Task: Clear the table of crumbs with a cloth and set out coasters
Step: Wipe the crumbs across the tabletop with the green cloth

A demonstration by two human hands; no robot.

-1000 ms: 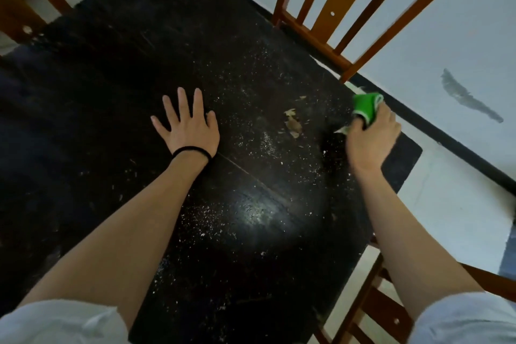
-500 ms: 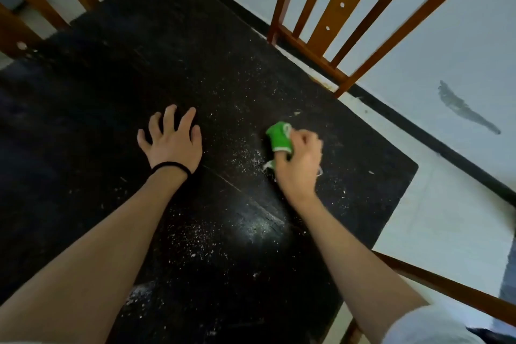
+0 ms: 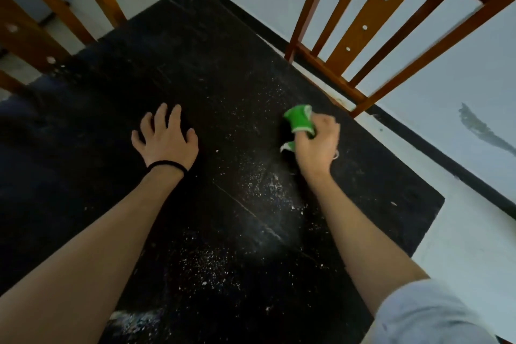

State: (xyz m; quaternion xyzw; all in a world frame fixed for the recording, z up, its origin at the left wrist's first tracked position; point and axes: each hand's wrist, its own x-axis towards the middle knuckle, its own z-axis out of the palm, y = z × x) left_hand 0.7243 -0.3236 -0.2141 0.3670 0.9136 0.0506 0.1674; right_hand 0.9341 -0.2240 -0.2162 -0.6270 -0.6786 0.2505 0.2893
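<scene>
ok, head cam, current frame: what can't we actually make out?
- Coasters: none in the head view, whereabouts unknown.
- green cloth: mostly buried in the right hand, its size and contact with the table unclear.
- Left hand: its palm hides the surface beneath.
- crumbs: too small to identify.
- Table's near edge: cut off by the frame.

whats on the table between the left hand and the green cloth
No object, only bare dark table dusted with scattered white crumbs between the left hand and the green cloth in the right hand, per the head view.
</scene>
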